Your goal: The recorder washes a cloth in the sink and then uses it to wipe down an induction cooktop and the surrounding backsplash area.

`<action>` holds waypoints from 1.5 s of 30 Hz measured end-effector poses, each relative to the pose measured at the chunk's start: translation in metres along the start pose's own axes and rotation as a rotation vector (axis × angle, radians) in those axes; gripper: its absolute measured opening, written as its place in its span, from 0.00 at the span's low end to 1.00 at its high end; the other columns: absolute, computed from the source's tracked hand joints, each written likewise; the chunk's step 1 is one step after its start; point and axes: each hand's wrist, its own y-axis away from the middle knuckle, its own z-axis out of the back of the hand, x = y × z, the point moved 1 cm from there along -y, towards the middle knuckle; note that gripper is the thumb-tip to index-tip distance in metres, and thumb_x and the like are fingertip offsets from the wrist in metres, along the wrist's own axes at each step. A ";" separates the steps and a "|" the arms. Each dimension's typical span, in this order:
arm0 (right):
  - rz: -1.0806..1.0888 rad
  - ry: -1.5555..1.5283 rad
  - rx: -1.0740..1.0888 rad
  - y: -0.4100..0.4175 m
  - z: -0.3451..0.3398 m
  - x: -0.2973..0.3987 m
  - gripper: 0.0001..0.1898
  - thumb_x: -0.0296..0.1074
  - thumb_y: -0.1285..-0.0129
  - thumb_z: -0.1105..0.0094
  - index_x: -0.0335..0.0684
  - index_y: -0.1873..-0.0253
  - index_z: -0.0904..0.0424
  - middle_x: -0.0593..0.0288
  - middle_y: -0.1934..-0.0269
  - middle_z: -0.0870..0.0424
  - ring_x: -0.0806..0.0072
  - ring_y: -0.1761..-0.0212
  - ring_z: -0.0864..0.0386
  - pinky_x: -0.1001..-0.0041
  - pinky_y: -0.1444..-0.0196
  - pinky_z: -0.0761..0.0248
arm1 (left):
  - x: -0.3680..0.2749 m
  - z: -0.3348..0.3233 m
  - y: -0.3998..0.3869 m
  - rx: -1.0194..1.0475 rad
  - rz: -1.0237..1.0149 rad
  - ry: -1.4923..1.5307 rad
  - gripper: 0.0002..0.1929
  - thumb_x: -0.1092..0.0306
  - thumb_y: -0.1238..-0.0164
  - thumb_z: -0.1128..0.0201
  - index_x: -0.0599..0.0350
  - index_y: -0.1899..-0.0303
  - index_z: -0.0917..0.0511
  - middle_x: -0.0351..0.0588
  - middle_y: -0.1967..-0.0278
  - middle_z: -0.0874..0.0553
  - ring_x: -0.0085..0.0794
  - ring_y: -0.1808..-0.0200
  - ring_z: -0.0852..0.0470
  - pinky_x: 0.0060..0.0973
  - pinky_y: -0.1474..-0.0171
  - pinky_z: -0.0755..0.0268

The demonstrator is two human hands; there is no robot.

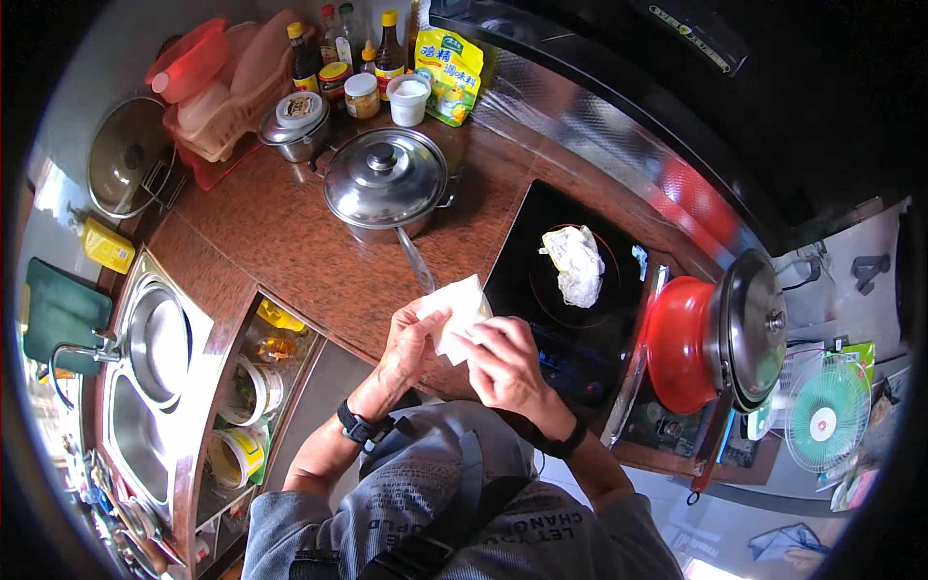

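My left hand [407, 344] grips a folded white sheet [458, 312], probably paper towel, over the counter's front edge. The fingers of my right hand [507, 362] close on the sheet's right side, hiding that edge. On the black glass cooktop [500, 283] to the right lies a crumpled white wad [576, 264], paper or thin cloth. Just beyond my left hand, the handle of a lidded steel pan [384, 177] points towards me.
A red pot [678, 344] with a dark lidded pan stands right of the cooktop. Sauce bottles [389, 51], jars and a yellow seasoning bag [449, 76] line the back. A steel sink [156, 348] is at left. The dark range hood [616, 87] overhangs the back right.
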 end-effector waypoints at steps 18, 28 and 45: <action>-0.842 -0.640 -0.299 0.020 -0.007 -0.062 0.10 0.25 0.50 0.35 0.35 0.66 0.28 0.68 0.73 0.26 0.87 0.73 0.30 0.83 0.72 0.33 | -0.005 -0.022 -0.006 0.224 0.119 -0.081 0.14 0.72 0.40 0.43 0.62 0.52 0.26 0.47 0.55 0.19 0.28 0.55 0.20 0.26 0.52 0.26; -0.654 -0.203 -0.152 -0.002 -0.002 -0.033 0.12 0.21 0.55 0.42 0.36 0.62 0.24 0.55 0.73 0.25 0.60 0.74 0.26 0.70 0.72 0.33 | -0.001 -0.021 -0.006 0.130 0.073 -0.096 0.09 0.74 0.38 0.44 0.60 0.57 0.25 0.46 0.62 0.18 0.27 0.62 0.19 0.24 0.59 0.23; -0.417 0.032 -0.418 -0.038 0.076 -0.101 0.15 0.19 0.51 0.42 0.37 0.56 0.21 0.66 0.76 0.31 0.83 0.77 0.34 0.82 0.73 0.37 | 0.015 0.028 -0.007 0.100 0.048 -0.535 0.07 0.74 0.42 0.38 0.61 0.62 0.23 0.39 0.70 0.18 0.20 0.67 0.21 0.18 0.65 0.27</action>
